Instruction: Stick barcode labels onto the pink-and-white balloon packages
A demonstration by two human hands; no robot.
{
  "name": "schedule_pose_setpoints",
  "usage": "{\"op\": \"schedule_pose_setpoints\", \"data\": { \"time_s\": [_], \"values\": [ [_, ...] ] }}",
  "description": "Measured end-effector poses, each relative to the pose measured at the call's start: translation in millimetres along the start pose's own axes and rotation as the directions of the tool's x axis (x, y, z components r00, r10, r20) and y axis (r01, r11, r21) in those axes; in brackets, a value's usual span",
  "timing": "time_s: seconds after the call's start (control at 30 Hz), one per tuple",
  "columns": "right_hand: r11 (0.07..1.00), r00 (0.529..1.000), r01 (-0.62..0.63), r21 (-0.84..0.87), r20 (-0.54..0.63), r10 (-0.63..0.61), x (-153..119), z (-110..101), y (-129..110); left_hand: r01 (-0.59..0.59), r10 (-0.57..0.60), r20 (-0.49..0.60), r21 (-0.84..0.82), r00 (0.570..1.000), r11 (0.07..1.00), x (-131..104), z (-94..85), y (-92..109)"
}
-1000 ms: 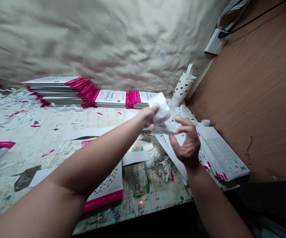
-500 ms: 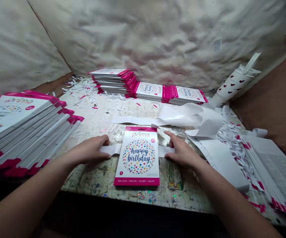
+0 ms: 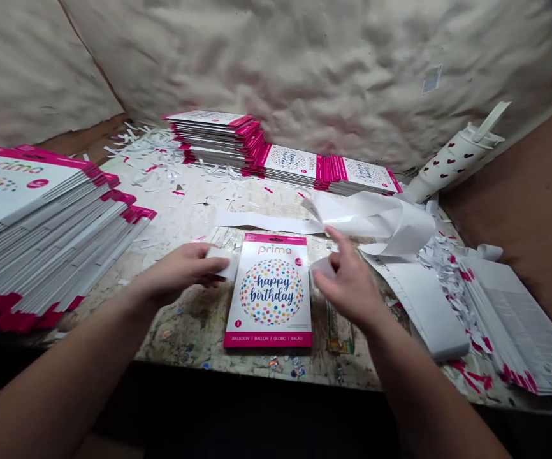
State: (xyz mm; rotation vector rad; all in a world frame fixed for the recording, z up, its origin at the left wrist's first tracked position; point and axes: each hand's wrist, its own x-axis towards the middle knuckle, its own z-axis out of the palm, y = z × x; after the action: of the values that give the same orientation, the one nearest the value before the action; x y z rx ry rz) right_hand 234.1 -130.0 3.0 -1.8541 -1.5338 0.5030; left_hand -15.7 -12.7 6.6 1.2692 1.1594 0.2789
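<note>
A white and pink balloon packet (image 3: 272, 292) with "happy birthday" print lies face up near the table's front edge. A white paper strip (image 3: 229, 262) sticks out from under it on both sides. My left hand (image 3: 183, 273) pinches the strip's left end, raised a little beside the packet. On the other side, my right hand (image 3: 347, 280) grips the right end between thumb and fingers, its index finger stretched out toward a long white strip (image 3: 266, 222) lying behind the packet. The strip's middle is hidden beneath the packet.
Many packets fan out at the left (image 3: 46, 236). Stacks of packets (image 3: 218, 143) stand along the back. A tumbler with hearts (image 3: 452, 162) is at the back right, near crumpled white paper (image 3: 376, 220), paper shreds and more packets (image 3: 524, 325) at the right.
Both hands have lifted the strip's ends and drawn them closer to the packet. My right index finger now reaches the long strip behind. The view has shifted slightly.
</note>
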Motion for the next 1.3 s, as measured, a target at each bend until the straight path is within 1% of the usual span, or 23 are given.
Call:
{"op": "schedule_pose_setpoints", "data": {
  "time_s": [0.07,0.13,0.17,0.23,0.3,0.4,0.53,0.6,0.67,0.73,0.83,0.9,0.93,1.0,1.07,1.13,1.17,1.2,1.23,1.27,1.3],
  "values": [
    [0.986,0.997,0.076,-0.147,0.027,-0.073,-0.3,24.6,-17.1,-0.022,0.022,0.088,0.001,0.996,1.000,8.8,24.4,9.0],
    [0.959,0.988,0.154,-0.238,0.060,-0.143,-2.7,45.1,-22.1,-0.015,0.013,0.136,0.016,0.991,1.000,16.0,41.3,13.9],
    [0.949,0.981,0.193,-0.250,0.074,-0.179,-5.2,52.0,-20.7,-0.009,0.006,0.146,0.016,0.989,1.000,18.3,46.1,14.6],
    [0.937,0.961,0.273,-0.218,0.107,-0.255,-12.5,58.6,-13.5,-0.008,0.005,0.157,0.018,0.988,1.000,20.7,50.0,13.4],
    [0.924,0.936,0.341,-0.175,0.148,-0.318,-20.8,58.4,-5.3,-0.032,0.022,0.163,0.059,0.986,0.998,21.9,50.5,10.4],
    [0.902,0.909,0.400,-0.165,0.197,-0.367,-28.2,54.2,2.3,-0.074,0.052,0.142,0.153,0.989,0.986,25.6,54.1,5.1],
    [0.905,0.883,0.407,-0.125,0.309,-0.354,-26.6,48.3,6.0,-0.080,0.058,0.096,0.242,0.994,0.967,33.5,62.8,0.3],
    [0.908,0.865,0.405,-0.105,0.367,-0.343,-24.6,45.3,7.1,-0.069,0.044,0.098,0.264,0.994,0.962,36.3,65.8,-0.3],
    [0.904,0.851,0.417,-0.099,0.391,-0.350,-23.3,43.3,8.2,-0.053,0.024,0.105,0.280,0.994,0.959,37.9,67.7,0.2],
    [0.903,0.848,0.420,-0.091,0.393,-0.355,-23.1,42.7,9.2,-0.040,0.009,0.105,0.297,0.994,0.954,38.8,69.4,1.1],
    [0.914,0.857,0.399,-0.072,0.383,-0.344,-24.6,44.0,10.8,-0.038,0.001,0.116,0.315,0.993,0.948,40.8,72.5,2.3],
    [0.916,0.874,0.394,-0.074,0.338,-0.349,-26.7,45.5,12.0,-0.041,-0.004,0.140,0.313,0.990,0.949,43.3,74.6,2.9],
    [0.910,0.880,0.406,-0.084,0.307,-0.364,-27.9,46.3,12.6,-0.041,-0.007,0.150,0.313,0.989,0.949,44.6,75.3,3.2],
    [0.888,0.876,0.447,-0.113,0.259,-0.408,-30.4,48.0,13.7,-0.040,-0.011,0.156,0.324,0.988,0.945,46.4,75.2,4.1],
    [0.875,0.866,0.468,-0.122,0.260,-0.427,-32.4,49.7,14.9,-0.053,0.003,0.143,0.351,0.990,0.935,44.1,73.1,4.8],
    [0.887,0.871,0.449,-0.105,0.275,-0.408,-33.8,51.3,16.1,-0.075,0.041,0.098,0.378,0.994,0.923,35.1,70.5,3.3],
    [0.896,0.877,0.433,-0.093,0.274,-0.395,-34.2,52.1,16.8,-0.105,0.092,0.052,0.397,0.994,0.912,28.0,70.1,0.7],
    [0.903,0.882,0.423,-0.083,0.269,-0.388,-34.5,52.9,17.4,-0.162,0.185,-0.011,0.435,0.983,0.886,19.6,70.6,-3.7],
    [0.905,0.884,0.418,-0.075,0.262,-0.387,-34.8,53.8,18.1,-0.237,0.311,-0.069,0.500,0.948,0.833,10.6,72.5,-10.1],
    [0.906,0.885,0.418,-0.067,0.257,-0.389,-35.2,54.5,18.7,-0.311,0.447,-0.102,0.583,0.889,0.751,1.6,75.6,-18.2],
    [0.907,0.885,0.418,-0.058,0.253,-0.392,-35.6,55.2,19.1,-0.369,0.568,-0.096,0.671,0.817,0.644,-6.6,79.9,-27.6]
  ]
}}
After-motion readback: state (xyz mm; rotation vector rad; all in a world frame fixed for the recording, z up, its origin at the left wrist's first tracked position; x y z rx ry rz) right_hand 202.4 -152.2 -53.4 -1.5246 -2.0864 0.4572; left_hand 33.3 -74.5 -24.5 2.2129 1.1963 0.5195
